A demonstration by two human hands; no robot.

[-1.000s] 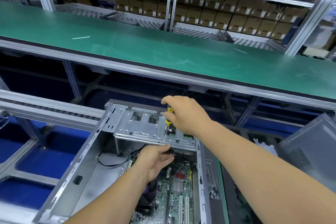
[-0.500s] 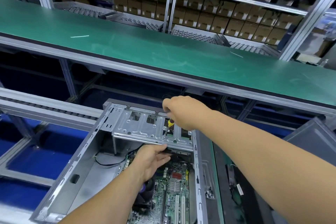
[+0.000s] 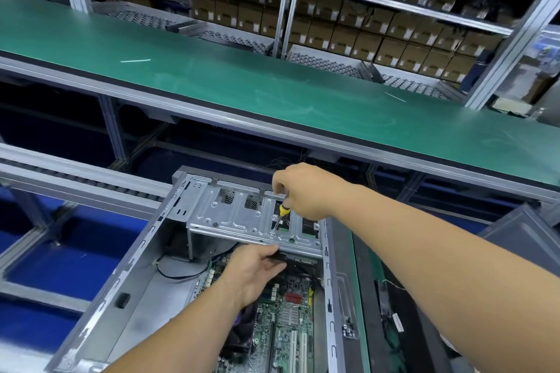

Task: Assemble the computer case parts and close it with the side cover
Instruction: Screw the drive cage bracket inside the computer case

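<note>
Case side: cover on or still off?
Off. The computer case lies open-side up, with the motherboard and drive bracket exposed; the right hand holds a screwdriver on the bracket.

Bare stamped metal drive bracket [image 3: 239,218]; matt green conveyor belt [image 3: 242,91].

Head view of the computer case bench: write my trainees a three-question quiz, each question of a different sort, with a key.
1. True or false: the right hand holds a screwdriver with its tip on the metal drive bracket.
2. Where is the left hand? A) on the green belt B) at the bracket's near edge, inside the open case C) on the grey side cover
3. Fill in: below the left hand lies the green ____.

Key: 1 true; 2 B; 3 motherboard.
</note>
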